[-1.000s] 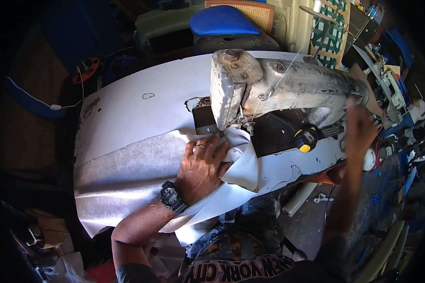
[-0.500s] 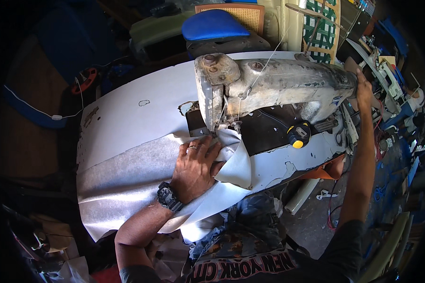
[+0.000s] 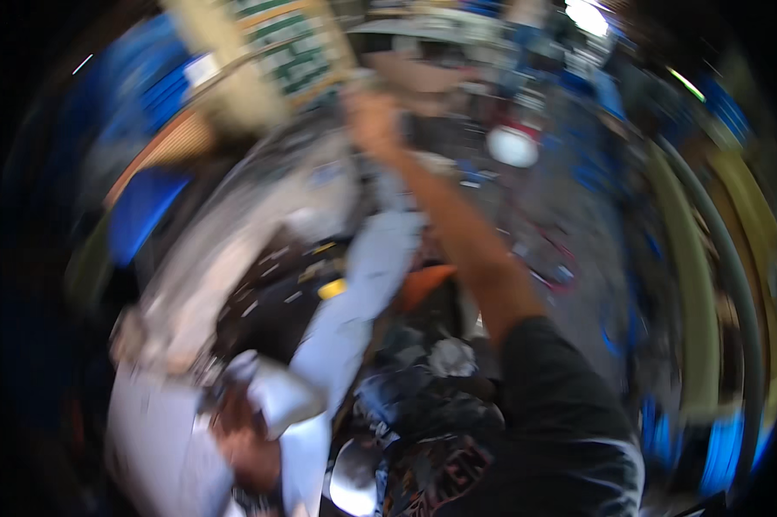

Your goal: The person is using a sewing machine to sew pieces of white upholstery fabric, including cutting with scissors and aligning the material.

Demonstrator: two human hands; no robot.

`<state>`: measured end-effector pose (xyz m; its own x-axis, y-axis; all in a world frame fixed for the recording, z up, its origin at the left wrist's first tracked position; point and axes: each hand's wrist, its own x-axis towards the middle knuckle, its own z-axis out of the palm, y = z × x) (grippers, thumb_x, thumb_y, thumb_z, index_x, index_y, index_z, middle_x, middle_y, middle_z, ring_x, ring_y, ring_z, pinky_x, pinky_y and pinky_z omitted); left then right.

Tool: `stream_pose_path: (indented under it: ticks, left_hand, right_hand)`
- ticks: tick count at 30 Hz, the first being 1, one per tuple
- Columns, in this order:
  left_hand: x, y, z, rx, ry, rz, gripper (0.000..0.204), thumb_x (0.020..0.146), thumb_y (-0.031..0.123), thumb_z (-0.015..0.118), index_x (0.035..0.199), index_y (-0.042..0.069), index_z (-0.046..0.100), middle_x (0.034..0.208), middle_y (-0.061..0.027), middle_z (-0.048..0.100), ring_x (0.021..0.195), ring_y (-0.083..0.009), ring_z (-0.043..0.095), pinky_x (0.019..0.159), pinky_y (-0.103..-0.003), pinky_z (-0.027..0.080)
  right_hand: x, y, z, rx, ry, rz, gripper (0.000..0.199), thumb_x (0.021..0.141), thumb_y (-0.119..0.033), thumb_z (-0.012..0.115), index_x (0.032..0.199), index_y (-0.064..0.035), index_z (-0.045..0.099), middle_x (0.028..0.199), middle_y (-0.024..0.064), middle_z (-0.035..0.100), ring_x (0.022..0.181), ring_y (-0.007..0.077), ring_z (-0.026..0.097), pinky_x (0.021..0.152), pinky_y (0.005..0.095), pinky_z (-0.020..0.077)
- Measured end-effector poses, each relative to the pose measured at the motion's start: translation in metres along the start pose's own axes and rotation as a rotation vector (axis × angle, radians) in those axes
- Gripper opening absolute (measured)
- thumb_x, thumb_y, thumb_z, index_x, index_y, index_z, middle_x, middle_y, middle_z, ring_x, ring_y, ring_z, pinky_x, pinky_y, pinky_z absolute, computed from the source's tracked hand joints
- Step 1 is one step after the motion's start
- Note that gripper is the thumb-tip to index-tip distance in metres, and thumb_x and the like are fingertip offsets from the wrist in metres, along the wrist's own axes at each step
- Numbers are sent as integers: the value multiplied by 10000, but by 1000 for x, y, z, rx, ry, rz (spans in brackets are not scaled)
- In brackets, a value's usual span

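Observation:
The picture is heavily blurred by motion. My left hand (image 3: 244,441) rests at the lower left on a folded white cloth (image 3: 278,392), which lies on a pale grey body panel (image 3: 147,448). Above it a large dirty grey metal casting (image 3: 225,250) stretches up toward the middle. My right arm reaches far up and away, with my right hand (image 3: 371,121) near the casting's far end. Its grip is too blurred to read. A small yellow knob (image 3: 330,289) shows on the dark area beside the casting.
A blue seat-like shape (image 3: 139,211) sits at the left. An orange part (image 3: 425,284) lies under my right forearm, and a white round object (image 3: 511,145) is on the cluttered floor beyond. Green and yellow bars (image 3: 707,284) curve down the right side.
The view has swung sharply and blurred, so the panel and casting now sit at the lower left. My right arm has stretched further out. My left hand stays on the cloth.

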<state>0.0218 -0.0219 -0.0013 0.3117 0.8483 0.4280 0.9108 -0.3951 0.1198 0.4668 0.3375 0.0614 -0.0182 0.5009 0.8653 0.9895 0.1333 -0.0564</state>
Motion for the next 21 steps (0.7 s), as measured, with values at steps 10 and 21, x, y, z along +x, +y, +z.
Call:
stream_pose_path:
  ticks: [10,21]
  left_hand:
    - [0,6,5,255,-95,28,416,1046,247,524,1415,107,653,1480,-93,629,1389,-291,566,1140,-515,409]
    - [0,2,8,210,-36,87,409,1034,276,547,1373,86,673,1447,-131,643,1337,-327,599,1118,-503,437]
  right_hand:
    - [8,19,-68,680,-284,602,532,1057,-493,503,1050,-33,772,1036,282,732,1057,454,697,928,531,546]
    - [3,16,-14,708,76,413,362,1087,-347,528,1070,-49,734,995,230,742,906,421,707,861,450,559]
